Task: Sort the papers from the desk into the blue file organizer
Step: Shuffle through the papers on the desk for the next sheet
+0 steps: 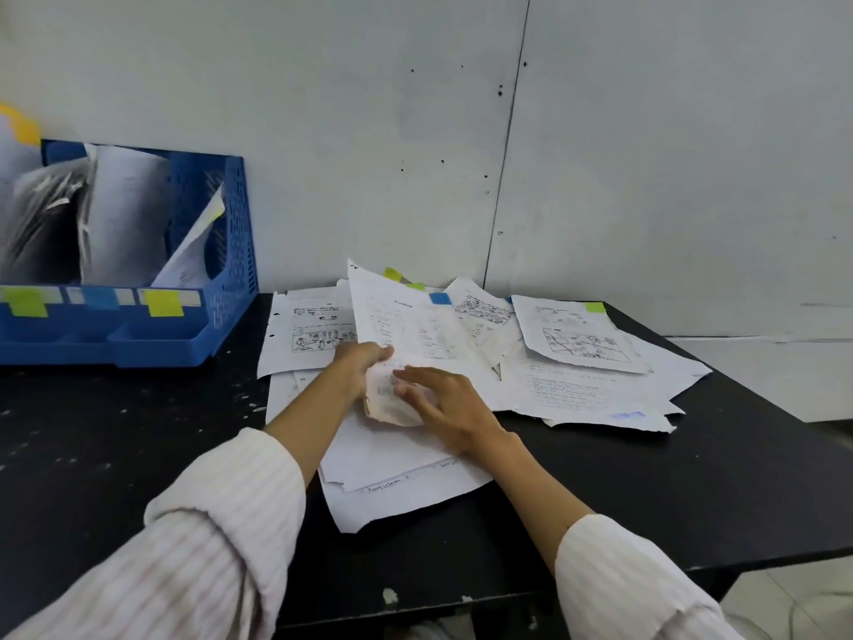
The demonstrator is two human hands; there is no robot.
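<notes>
Both forearms are being stretched toward twelve o'clock; the left hand is being curled around a sheet's edge, the right hand being laid flat, fingers spread.

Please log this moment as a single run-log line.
stage: picking from pile | left hand: grips lifted sheet | right hand: open, on papers | blue file organizer: partly filled

blue file organizer cut off at left, its papers blurred
</notes>
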